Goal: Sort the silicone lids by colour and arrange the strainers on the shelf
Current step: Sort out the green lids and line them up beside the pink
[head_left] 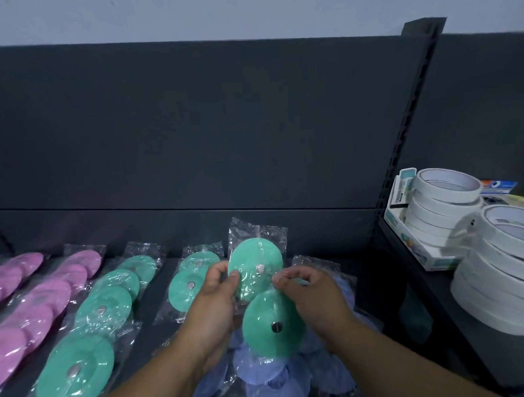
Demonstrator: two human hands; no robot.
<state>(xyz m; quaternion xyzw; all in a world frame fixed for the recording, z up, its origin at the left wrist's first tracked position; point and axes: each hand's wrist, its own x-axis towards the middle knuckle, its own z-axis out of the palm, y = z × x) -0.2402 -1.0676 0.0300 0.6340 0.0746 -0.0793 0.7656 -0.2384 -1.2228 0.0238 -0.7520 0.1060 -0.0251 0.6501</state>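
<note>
Left hand (212, 292) and right hand (311, 297), each with fingers and thumb pinched on the green lid packet (274, 325), held it raised over the blue lids (261, 373), just right of the short green row (192, 278). Risk: the slick packet, apparently gripped by fingertips only, could slip, dropping green among blue and spoiling the sort.

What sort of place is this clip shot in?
Likely a shop or stockroom: shelving with a slotted upright, rows of bagged pink lids and green lids, stacked tape rolls. Left hand and right hand hold a green lid packet.
</note>
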